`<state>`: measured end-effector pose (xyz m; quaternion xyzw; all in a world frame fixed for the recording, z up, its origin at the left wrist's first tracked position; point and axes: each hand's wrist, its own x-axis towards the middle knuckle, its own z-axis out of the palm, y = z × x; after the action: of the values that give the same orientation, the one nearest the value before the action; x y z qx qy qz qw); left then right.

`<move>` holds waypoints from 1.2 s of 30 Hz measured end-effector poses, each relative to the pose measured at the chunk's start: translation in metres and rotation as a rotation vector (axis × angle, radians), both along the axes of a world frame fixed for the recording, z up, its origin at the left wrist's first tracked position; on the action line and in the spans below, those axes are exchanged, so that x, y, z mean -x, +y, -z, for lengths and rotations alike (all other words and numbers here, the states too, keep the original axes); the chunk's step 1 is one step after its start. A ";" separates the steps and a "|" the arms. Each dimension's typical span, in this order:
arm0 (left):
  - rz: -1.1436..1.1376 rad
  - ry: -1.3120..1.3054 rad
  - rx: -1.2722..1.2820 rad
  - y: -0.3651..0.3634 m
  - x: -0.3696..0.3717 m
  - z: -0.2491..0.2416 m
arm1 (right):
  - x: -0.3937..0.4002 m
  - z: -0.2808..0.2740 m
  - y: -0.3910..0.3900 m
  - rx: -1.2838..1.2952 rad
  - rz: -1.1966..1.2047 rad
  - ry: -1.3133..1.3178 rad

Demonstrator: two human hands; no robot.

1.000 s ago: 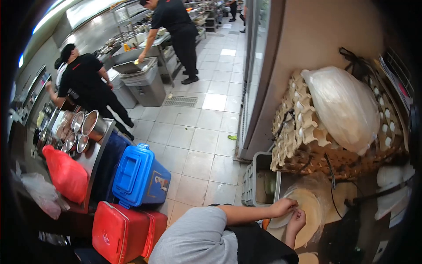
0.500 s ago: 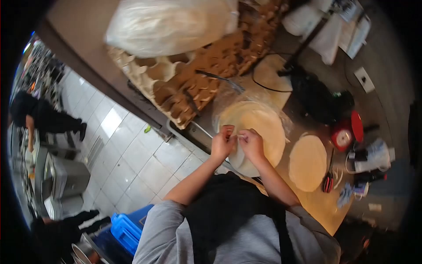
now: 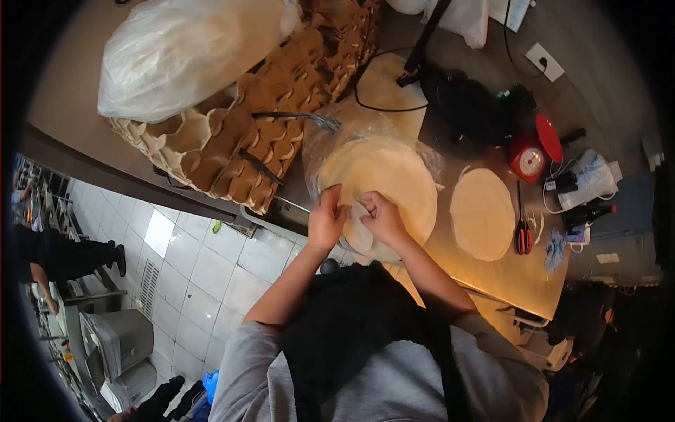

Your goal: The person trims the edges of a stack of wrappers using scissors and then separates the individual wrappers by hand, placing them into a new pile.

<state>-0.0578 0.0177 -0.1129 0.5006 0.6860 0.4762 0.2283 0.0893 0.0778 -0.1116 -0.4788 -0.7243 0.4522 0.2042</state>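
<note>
Both my hands are over a stack of round, pale dough sheets (image 3: 394, 184) that sits partly in a clear plastic bag (image 3: 325, 151). At the stack's near left edge, my left hand (image 3: 328, 219) is closed, thumb against fingers. My right hand (image 3: 383, 218) pinches a thin, whitish flap (image 3: 360, 224) that hangs between the two hands. Whether this flap is dough or a separating sheet cannot be made out, and what the left fingertips hold is hidden. To the right, a single round dough sheet (image 3: 483, 214) lies flat on the metal table (image 3: 457, 271).
Stacked cardboard egg trays (image 3: 242, 151) carry a large plastic bag (image 3: 190, 56) at the left. Red-handled scissors (image 3: 522, 235), a red kitchen scale (image 3: 527, 158) and a dark bundle (image 3: 467, 105) are on the right. A black cable (image 3: 357, 91) loops behind the stack. Another person (image 3: 67, 253) stands far left.
My view has turned, so the table appears shifted left. My hands have moved slightly apart, and the whitish flap between them shows larger.
</note>
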 end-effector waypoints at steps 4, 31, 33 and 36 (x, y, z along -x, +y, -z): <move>0.626 0.576 -0.358 -0.004 0.027 -0.021 | 0.000 0.008 0.017 0.221 -0.027 0.122; 0.813 -0.291 -0.131 0.050 -0.122 -0.138 | -0.111 -0.129 -0.072 -0.158 0.433 0.638; 0.716 -0.583 -0.210 0.042 -0.113 -0.150 | -0.094 -0.164 -0.068 -0.388 0.351 0.359; 0.521 -0.975 -0.324 0.014 -0.084 -0.133 | -0.062 -0.174 -0.065 -0.658 0.133 -0.023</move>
<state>0.0262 0.0317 0.0198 0.4043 0.2738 0.6791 0.5481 0.1510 0.0131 0.0622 -0.4387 -0.8008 0.1745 0.3686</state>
